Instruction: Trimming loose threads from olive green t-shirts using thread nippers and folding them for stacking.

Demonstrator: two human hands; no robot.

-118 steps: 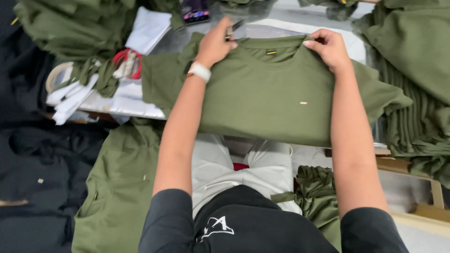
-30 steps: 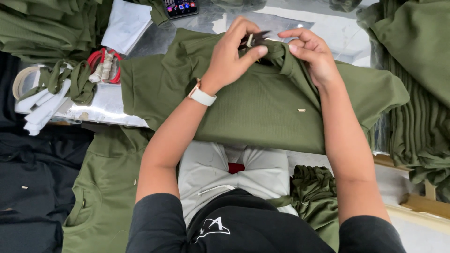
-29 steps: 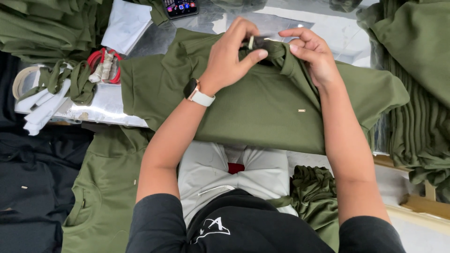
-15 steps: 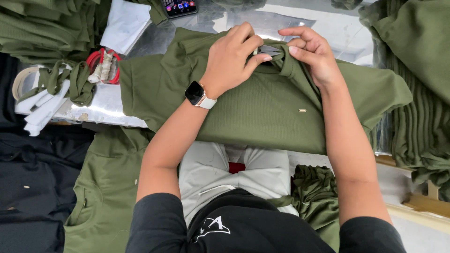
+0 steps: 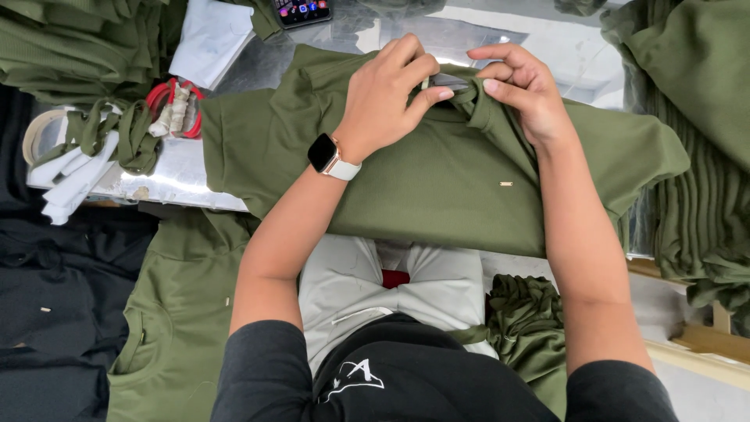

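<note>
Shiny metal worktop (image 5: 168,176) carries an olive green shirt (image 5: 437,180), spread flat with its collar at the far edge. Both hands meet at that collar: the left hand (image 5: 387,98), wearing a smartwatch (image 5: 328,155), pinches the neckline fabric, and the right hand (image 5: 523,90) grips the collar fold just beside it. Red-handled scissors (image 5: 173,108) lie well to the left, near stacked green garments (image 5: 78,47).

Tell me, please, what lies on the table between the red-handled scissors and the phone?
In the head view, a white folded sheet lies between the red-handled scissors and the phone.
</note>
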